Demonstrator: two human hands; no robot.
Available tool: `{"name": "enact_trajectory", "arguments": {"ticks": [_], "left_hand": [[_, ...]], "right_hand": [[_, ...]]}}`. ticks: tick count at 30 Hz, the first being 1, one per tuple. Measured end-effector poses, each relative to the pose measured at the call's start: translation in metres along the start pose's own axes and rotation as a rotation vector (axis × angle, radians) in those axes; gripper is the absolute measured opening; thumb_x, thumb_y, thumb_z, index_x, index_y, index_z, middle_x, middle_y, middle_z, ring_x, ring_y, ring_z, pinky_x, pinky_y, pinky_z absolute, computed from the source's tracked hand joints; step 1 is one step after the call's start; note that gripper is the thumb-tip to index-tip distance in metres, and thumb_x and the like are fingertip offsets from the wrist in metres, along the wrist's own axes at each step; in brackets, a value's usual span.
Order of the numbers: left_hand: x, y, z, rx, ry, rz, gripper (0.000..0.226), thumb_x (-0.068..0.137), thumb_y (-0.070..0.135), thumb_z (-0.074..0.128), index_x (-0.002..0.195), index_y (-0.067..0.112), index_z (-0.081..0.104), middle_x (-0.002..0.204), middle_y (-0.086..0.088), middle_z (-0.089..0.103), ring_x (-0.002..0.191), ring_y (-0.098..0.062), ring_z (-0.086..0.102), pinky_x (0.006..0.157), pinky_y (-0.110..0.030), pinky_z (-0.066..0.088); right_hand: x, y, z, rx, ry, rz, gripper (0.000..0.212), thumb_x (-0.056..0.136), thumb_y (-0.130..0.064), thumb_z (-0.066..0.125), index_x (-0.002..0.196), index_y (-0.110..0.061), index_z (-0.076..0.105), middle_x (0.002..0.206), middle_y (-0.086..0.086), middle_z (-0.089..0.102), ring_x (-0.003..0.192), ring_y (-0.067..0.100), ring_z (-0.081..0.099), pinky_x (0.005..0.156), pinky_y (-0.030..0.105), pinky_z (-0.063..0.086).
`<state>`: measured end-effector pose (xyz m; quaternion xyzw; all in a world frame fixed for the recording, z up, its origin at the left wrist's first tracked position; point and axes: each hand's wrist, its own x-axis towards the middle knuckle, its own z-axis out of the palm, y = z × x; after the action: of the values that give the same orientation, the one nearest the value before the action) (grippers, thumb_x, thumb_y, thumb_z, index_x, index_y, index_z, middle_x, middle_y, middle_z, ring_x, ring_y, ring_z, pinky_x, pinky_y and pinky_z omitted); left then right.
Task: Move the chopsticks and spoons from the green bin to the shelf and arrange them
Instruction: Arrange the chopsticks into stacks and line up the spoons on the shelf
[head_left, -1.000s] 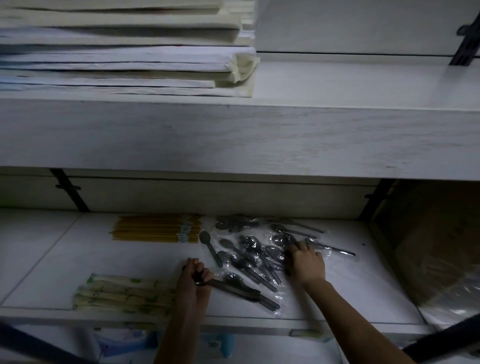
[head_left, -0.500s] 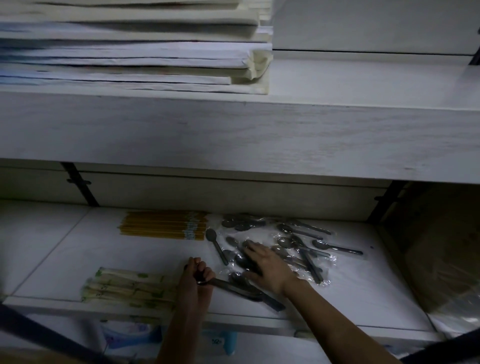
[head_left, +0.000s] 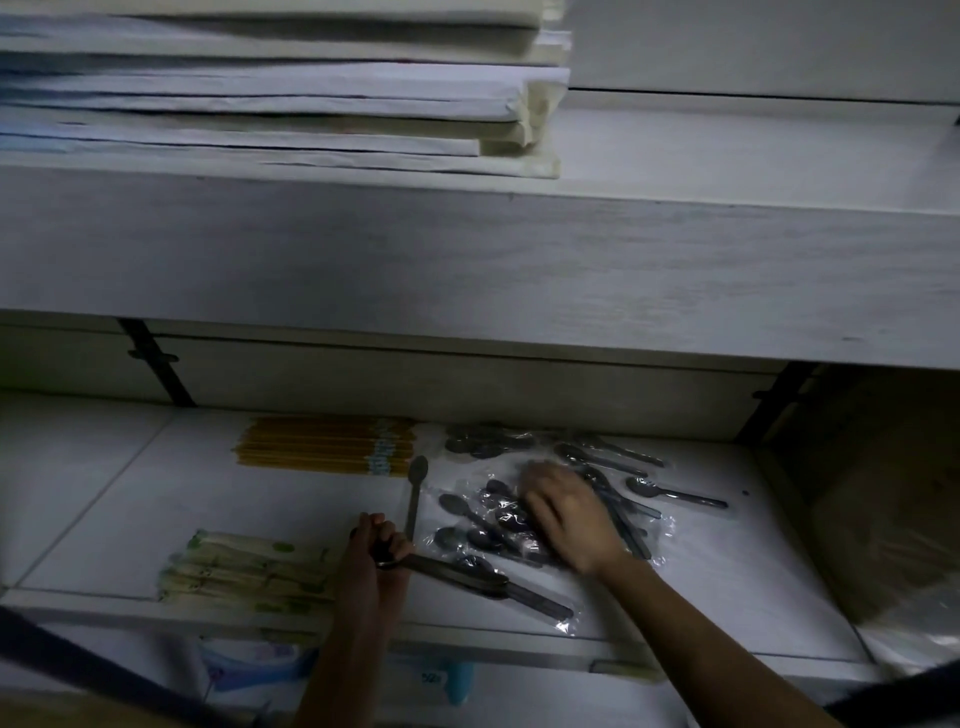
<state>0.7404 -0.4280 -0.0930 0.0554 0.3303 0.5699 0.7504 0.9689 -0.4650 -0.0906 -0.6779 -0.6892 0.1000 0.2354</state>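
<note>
On the lower white shelf (head_left: 130, 499), a bundle of yellow chopsticks (head_left: 322, 447) lies at the back and a pack of pale wrapped chopsticks (head_left: 244, 571) sits near the front edge. Several dark spoons in clear plastic bags (head_left: 483, 525) are scattered to the right. One bare spoon (head_left: 415, 488) lies between the chopsticks and the bags. My left hand (head_left: 374, 561) grips the end of a bagged bundle of spoons (head_left: 483, 582) that points right. My right hand (head_left: 566, 509) rests on the bagged spoons, blurred, fingers spread.
A thick upper shelf (head_left: 467, 260) overhangs the work area, with a stack of white paper packs (head_left: 260, 93) on its left. Black shelf brackets (head_left: 156, 364) stand at the back. A brown box (head_left: 883, 493) sits at the right end.
My right hand has slid left across the bagged spoons, then a little back right. The bare spoon has turned to lie nearly straight. My left hand has kept its grip.
</note>
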Motion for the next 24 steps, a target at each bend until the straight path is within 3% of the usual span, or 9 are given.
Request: {"name": "enact_trajectory", "arguments": {"ticks": [2, 4, 6, 8, 12, 14, 19, 21, 24], "left_hand": [[0.002, 0.001, -0.003, 0.001, -0.008, -0.011, 0.029, 0.097, 0.024, 0.035, 0.070, 0.017, 0.043, 0.044, 0.009, 0.048, 0.032, -0.003, 0.039, 0.033, -0.013, 0.035], [0.005, 0.001, -0.005, -0.012, -0.033, 0.004, 0.021, 0.086, 0.024, 0.055, 0.070, 0.016, 0.046, 0.045, 0.008, 0.050, 0.032, -0.002, 0.040, 0.032, -0.013, 0.035], [0.009, 0.002, -0.005, -0.033, -0.096, 0.025, 0.042, 0.045, 0.025, 0.090, 0.063, 0.015, 0.053, 0.045, 0.007, 0.051, 0.032, -0.003, 0.040, 0.032, -0.013, 0.035], [0.013, 0.003, -0.006, -0.051, -0.136, 0.036, 0.062, 0.017, 0.027, 0.095, 0.061, 0.015, 0.053, 0.045, 0.006, 0.050, 0.032, -0.004, 0.041, 0.031, -0.013, 0.035], [0.014, 0.001, -0.005, -0.004, -0.047, 0.049, 0.019, 0.080, 0.025, 0.058, 0.070, 0.016, 0.044, 0.043, 0.008, 0.049, 0.032, -0.002, 0.040, 0.032, -0.012, 0.035], [0.016, -0.001, -0.005, -0.002, 0.001, 0.050, 0.029, 0.096, 0.024, 0.035, 0.070, 0.016, 0.044, 0.042, 0.008, 0.048, 0.031, -0.003, 0.039, 0.032, -0.012, 0.035], [0.024, 0.000, -0.006, -0.055, -0.108, 0.063, 0.019, 0.067, 0.023, 0.070, 0.062, 0.014, 0.054, 0.046, 0.004, 0.052, 0.032, -0.006, 0.044, 0.034, -0.014, 0.039], [0.028, 0.004, -0.010, -0.106, -0.231, 0.046, 0.027, 0.062, 0.020, 0.081, 0.071, 0.009, 0.059, 0.056, -0.001, 0.060, 0.042, -0.010, 0.053, 0.041, -0.019, 0.047], [0.024, 0.012, -0.010, -0.045, -0.137, 0.086, 0.016, 0.078, 0.023, 0.059, 0.069, 0.011, 0.055, 0.049, 0.003, 0.055, 0.036, -0.006, 0.048, 0.037, -0.015, 0.042]], "right_hand": [[0.011, 0.022, -0.010, -0.053, 0.109, 0.224, 0.066, 0.085, -0.053, 0.027, 0.129, -0.010, 0.050, 0.136, 0.016, 0.050, 0.126, 0.033, 0.045, 0.108, 0.035, 0.032], [0.019, 0.045, -0.014, -0.094, -0.008, 0.463, 0.080, 0.083, -0.064, 0.022, 0.140, -0.009, 0.035, 0.148, 0.017, 0.033, 0.137, 0.035, 0.030, 0.114, 0.039, 0.023], [0.019, 0.059, -0.012, -0.154, -0.220, 0.523, 0.094, 0.079, -0.079, 0.003, 0.148, -0.016, 0.016, 0.157, 0.012, 0.011, 0.144, 0.033, 0.010, 0.119, 0.043, 0.012], [0.015, 0.056, -0.005, -0.194, -0.338, 0.449, 0.108, 0.065, -0.084, -0.018, 0.149, -0.022, 0.006, 0.159, 0.009, 0.002, 0.146, 0.030, 0.001, 0.119, 0.045, 0.007], [0.007, 0.023, 0.007, -0.247, -0.242, 0.321, 0.120, 0.051, -0.081, -0.028, 0.149, -0.019, 0.006, 0.158, 0.004, 0.011, 0.144, 0.027, 0.015, 0.117, 0.040, 0.017], [0.008, 0.016, 0.011, -0.292, -0.225, 0.236, 0.122, 0.053, -0.076, -0.034, 0.148, -0.017, 0.015, 0.155, 0.005, 0.022, 0.137, 0.028, 0.027, 0.111, 0.038, 0.025], [0.035, 0.004, 0.006, -0.240, -0.167, 0.167, 0.051, 0.095, -0.038, 0.033, 0.140, -0.016, 0.035, 0.148, 0.007, 0.035, 0.132, 0.026, 0.034, 0.107, 0.033, 0.026], [0.054, 0.000, 0.005, -0.190, -0.180, 0.116, 0.053, 0.094, -0.031, 0.041, 0.143, -0.013, 0.030, 0.150, 0.011, 0.030, 0.136, 0.028, 0.030, 0.111, 0.032, 0.024], [0.083, -0.011, 0.006, -0.180, -0.278, 0.063, 0.061, 0.094, -0.033, 0.043, 0.147, -0.011, 0.020, 0.156, 0.012, 0.015, 0.143, 0.028, 0.017, 0.117, 0.033, 0.017]]}}
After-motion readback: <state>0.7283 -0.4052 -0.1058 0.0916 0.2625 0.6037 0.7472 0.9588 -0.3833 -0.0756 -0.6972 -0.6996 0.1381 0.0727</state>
